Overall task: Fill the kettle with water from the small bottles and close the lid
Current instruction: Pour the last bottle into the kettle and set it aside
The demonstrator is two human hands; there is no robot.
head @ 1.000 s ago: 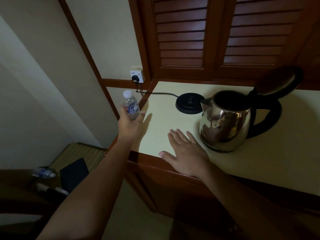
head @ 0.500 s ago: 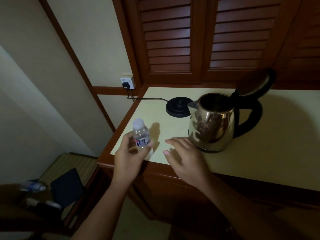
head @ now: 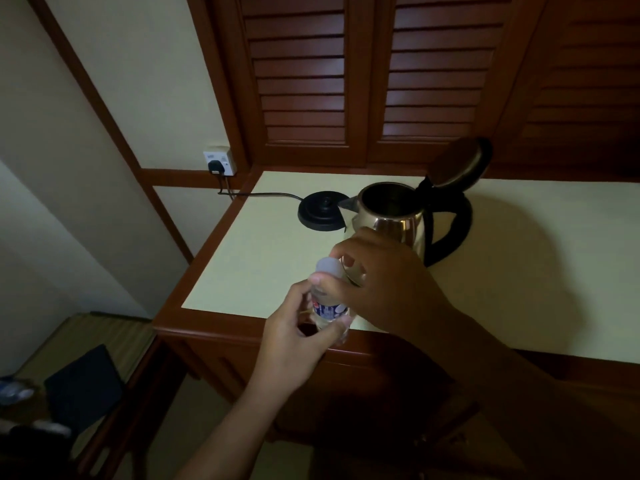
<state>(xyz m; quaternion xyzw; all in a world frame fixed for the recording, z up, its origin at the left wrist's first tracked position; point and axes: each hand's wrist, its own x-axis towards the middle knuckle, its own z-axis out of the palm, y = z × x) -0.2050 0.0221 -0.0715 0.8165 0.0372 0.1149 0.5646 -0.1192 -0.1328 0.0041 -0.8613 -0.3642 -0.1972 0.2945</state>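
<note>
Dim room; cream-topped desk (head: 277, 271) with red-brown wooden edging, dark louvred doors (head: 301, 81) behind its far edge. Small bottle (head: 327, 308) is held upright in the air over the desk's near edge, toward the near-left corner. Left hand (head: 294, 344): fingers curled round the bottle's lower body, below and over the blue-and-white label. Right hand (head: 388, 289): thumb and fingertips pinch the pale rounded cap (head: 328, 266) from above. Cap on; no pouring yet. Judgement: clear thin plastic, light, walls likely to give under a squeeze, so once the cap is off a hard grip could push water out; hold at the labelled middle, firm but not crushing. Kettle (head: 391, 223) stands mid-desk toward the far edge, partly hidden by the right hand. Polished steel body, rounded, mirror-smooth, rigid; probably slippery on the bare shell, so the black loop handle (head: 450, 233) is the place to take it. Mouth is wide and dark; water level cannot be read. Hinged lid (head: 457, 164) stands tilted up and back over the handle; it should shut with a press on its top. Black round base (head: 322, 214) lies just beside the spout, kettle not on it; cord (head: 273, 194) runs over the left edge to a wall socket (head: 220, 162). Blurred second bottle (head: 14, 389) lies low at left, off the desk.
</note>
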